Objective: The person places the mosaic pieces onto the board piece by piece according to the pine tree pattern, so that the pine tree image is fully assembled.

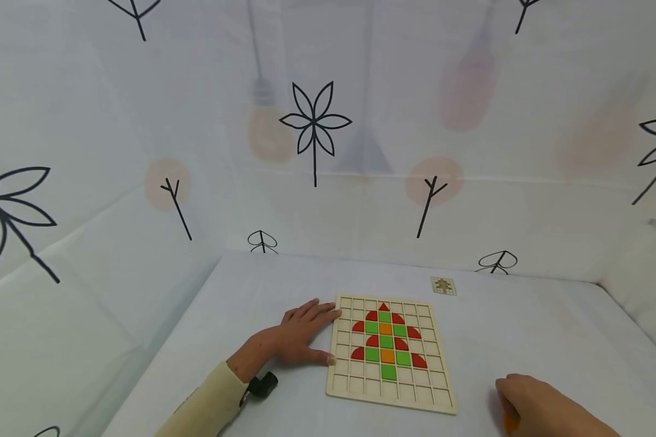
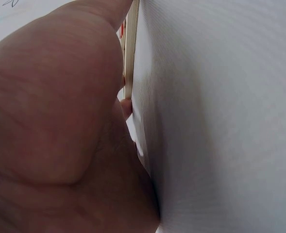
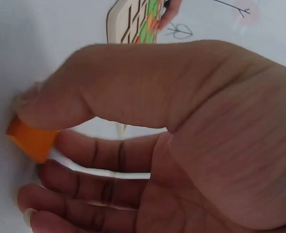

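Observation:
A wooden grid board [image 1: 356, 385] lies on the white table. Red, green and orange tiles on it form a tree, with an orange tile [image 1: 387, 356] near its lower middle. My left hand [image 1: 297, 337] rests along the board's left side, fingers extended, with fingertips and thumb tip at the edge. In the left wrist view, the palm fills much of the picture beside the board's rim [image 2: 130, 58]. To the right of the board, my right hand [image 1: 549, 408] pinches a loose orange tile [image 3: 33, 141] between thumb and fingers, close over the tabletop.
A small card [image 1: 443, 286] with a tree picture on a grid lies behind the board, toward the right. White cloth walls with printed plants [image 1: 314, 124] stand behind the table and at its sides. A black wrist device [image 1: 263, 385] sits under the left forearm.

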The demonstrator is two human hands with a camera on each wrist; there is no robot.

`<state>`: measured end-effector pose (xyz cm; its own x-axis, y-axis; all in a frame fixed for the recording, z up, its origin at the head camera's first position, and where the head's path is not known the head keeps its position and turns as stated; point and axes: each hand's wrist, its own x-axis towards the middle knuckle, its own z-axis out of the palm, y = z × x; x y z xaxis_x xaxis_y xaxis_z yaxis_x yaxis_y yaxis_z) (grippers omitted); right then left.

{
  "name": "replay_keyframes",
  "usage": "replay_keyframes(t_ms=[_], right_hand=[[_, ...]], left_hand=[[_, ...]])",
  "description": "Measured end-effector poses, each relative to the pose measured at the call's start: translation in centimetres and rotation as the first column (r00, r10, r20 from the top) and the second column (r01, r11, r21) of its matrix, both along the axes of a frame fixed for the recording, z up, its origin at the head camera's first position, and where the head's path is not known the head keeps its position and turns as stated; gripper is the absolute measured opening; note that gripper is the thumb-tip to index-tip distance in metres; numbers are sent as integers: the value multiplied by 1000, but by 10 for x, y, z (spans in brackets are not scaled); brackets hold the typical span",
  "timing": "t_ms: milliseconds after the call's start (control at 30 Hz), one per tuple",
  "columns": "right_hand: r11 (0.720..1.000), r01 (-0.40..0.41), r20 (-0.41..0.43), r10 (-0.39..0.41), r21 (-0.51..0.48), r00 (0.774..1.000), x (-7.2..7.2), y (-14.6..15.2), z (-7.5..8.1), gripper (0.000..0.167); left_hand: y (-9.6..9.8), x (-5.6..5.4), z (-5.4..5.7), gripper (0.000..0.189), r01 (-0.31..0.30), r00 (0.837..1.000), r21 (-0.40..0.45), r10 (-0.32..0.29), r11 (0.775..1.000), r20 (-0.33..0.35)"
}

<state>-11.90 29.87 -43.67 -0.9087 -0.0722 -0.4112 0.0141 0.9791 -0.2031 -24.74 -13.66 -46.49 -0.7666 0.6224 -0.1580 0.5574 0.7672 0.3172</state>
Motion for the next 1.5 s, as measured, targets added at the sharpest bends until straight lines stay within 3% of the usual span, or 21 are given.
replay_keyframes(t_ms=[100,167,233,367,533,733,1000,1200,1500], right_hand=[[1000,-10,-8,10,-21,1000,-1,-1,0,52],[997,-34,-27,32,-65,999,-5,-1,1,33],[989,-88,-60,81,-116,995,-8,-1,1,26],[954,-209,-133,184,-214,974,-13,0,3,29],[905,-285,-198,231,-315,953,-16,-4,4,28],[856,-278,-183,218,-436,959,-23,-22,1,25],[836,-283,-190,218,-470,957,-26,-35,9,23],[792,-287,-196,213,-539,957,-28,-44,13,20],[783,-286,-221,193,-553,956,-33,-64,17,19]], left_hand=[[0,0,0,100,0,1000,1,0,1000,-1],[0,0,0,100,1,1000,1,-1,1000,-2],[0,1,0,99,2,1000,3,-2,1000,-2],[0,0,0,100,3,1000,4,-3,1000,-5],[0,0,-1,100,5,1000,5,-5,1000,-9],[-1,1,-1,99,10,1000,14,-10,1000,5],[0,2,-3,99,9,1000,14,-9,1000,8],[0,3,2,99,6,1000,21,-7,1000,8],[0,1,0,100,11,1000,15,-11,1000,-5]])
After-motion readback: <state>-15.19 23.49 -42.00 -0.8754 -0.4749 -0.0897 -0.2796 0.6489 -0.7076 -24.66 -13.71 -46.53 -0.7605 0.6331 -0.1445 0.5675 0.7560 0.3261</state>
